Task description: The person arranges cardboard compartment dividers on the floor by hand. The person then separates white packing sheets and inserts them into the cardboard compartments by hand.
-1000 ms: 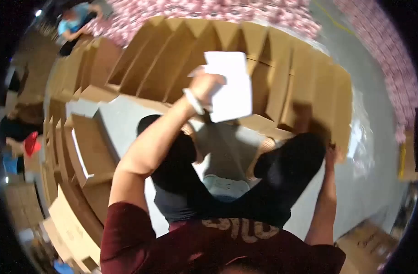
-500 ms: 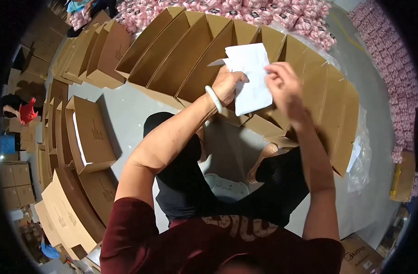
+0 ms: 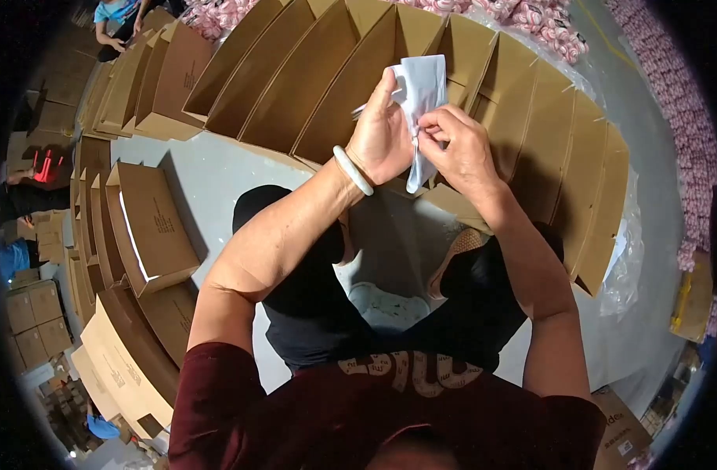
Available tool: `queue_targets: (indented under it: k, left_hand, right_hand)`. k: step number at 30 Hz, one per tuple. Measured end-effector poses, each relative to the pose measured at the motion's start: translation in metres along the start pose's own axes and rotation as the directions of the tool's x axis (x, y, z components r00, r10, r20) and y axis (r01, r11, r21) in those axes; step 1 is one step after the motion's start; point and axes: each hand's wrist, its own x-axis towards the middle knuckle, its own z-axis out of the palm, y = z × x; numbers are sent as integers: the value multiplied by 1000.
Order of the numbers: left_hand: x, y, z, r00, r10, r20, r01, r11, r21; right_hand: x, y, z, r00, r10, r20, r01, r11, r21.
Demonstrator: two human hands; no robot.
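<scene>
On the grey floor (image 3: 221,168) of a crowded packing area, open-topped cartons (image 3: 315,74) curve in a close row around a seated person in a maroon shirt (image 3: 311,415) and dark trousers. At the centre, the person's hands meet over folded white paper (image 3: 423,82), raised above the near edge of the row, between the knees and the cartons.

The right hand (image 3: 464,157) pinches the paper's near side between thumb and fingertips, a light grip that appears suited to parting thin layers. The left hand (image 3: 380,141), a pale bracelet (image 3: 353,171) at its wrist, stands with palm turned inward and thumb raised, seemingly backing the paper; its fingers are partly hidden, and how firmly they grip cannot be told.

The cartons lean against one another with their mouths toward the sitter, apparently to keep each one within arm's reach. To the left, a printed carton (image 3: 158,219) stands with a white strip along its edge. A pale stool (image 3: 386,304) shows between the legs. Beyond the row lie heaped red-and-white bundles (image 3: 523,27), with clear plastic (image 3: 624,278) at the right end, while another person in blue (image 3: 117,11) sits at the upper left.
</scene>
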Motion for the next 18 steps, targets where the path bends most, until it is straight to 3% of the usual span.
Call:
queue_targets:
  k: [6,9,18]
  left_hand:
    - [-2,-3,6,997,-71,26,70,997,28]
    - [2,-5,11,999,-37,8,37,999,-5]
    - [11,-9,12,994,47,-99,-38,995,97]
  right_hand:
    - [-2,0,-4,1000,-22,8,22,998,-61]
    - [-2,3,-10,999,29,-43,-26,996,84]
    - [-4,8,-28,974,216,-70,-206,970,129]
